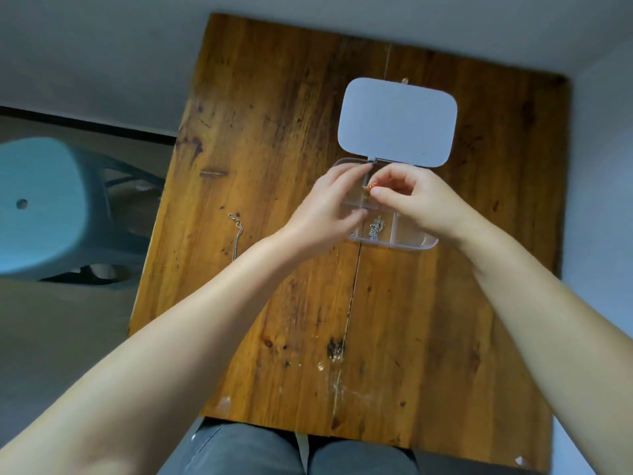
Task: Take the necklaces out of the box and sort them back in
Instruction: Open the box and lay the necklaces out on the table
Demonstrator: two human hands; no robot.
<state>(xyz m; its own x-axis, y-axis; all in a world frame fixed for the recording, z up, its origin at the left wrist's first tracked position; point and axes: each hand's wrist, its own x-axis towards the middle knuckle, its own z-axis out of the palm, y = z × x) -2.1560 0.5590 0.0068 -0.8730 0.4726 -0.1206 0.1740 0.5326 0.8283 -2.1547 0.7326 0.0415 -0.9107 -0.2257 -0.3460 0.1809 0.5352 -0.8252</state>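
A clear compartment box [416,244] lies open on the wooden table [281,138], its pale lid [397,121] flipped back flat. Both hands hover over the box. My right hand [416,200] pinches a small gold and red necklace piece [369,187] above a back compartment. My left hand [325,209] reaches its fingertips to the same spot, touching the box near its hinge; whether it holds the chain is hidden. A silver necklace [376,229] sits bunched in a front compartment. Another silver chain [237,231] lies on the table at the left.
A teal plastic stool [44,207] stands on the floor left of the table. My knees in grey trousers [291,450] are under the table's near edge. A white wall runs behind and to the right.
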